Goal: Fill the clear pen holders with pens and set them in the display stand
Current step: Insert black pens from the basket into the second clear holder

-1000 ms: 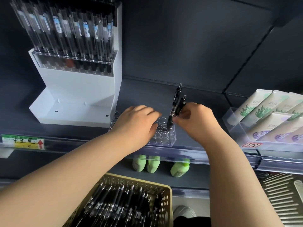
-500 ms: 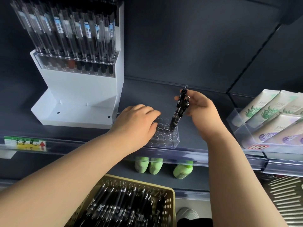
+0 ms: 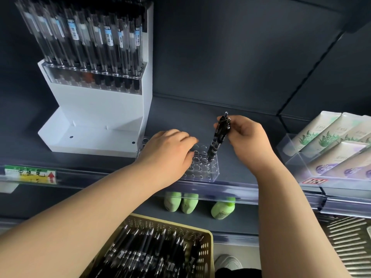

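The filling step is in hand: the right hand (image 3: pixel 248 142) pinches the upper end of a black plastic click pen (image 3: pixel 217 141) between thumb and fingertips, its tip tilted down into 1 hole near the right end of the clear acrylic pen holder (image 3: pixel 204 170). The holder sits on the dark grey shelf (image 3: pixel 241 109), just beside the white display stand (image 3: pixel 96 109). The left hand (image 3: pixel 170 155) lies palm-down on the holder, fingers relaxed, steadying it. Next, probably, the pen wants straightening and dropping home, then more pens from the yellow perforated basket (image 3: pixel 208 243).
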### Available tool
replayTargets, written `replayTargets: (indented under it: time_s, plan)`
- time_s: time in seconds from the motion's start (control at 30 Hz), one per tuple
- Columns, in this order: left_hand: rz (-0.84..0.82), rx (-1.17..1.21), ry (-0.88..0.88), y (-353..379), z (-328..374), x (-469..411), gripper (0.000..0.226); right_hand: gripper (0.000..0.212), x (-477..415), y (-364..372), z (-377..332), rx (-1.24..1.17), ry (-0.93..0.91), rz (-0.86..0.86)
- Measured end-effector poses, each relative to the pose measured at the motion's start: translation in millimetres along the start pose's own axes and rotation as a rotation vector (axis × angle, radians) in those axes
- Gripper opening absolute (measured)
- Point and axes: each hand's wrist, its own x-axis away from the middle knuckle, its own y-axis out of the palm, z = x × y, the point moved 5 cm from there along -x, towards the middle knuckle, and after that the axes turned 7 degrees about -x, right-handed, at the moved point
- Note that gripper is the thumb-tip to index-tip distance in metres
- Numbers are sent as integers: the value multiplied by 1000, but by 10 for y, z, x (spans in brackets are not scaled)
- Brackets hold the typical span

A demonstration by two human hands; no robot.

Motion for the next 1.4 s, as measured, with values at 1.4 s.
replayTargets:
  time_s: [1.4]
  plan:
    - [-49,-21,-25,-129,-211,759,42,29,480,90,-32,286,10,260]
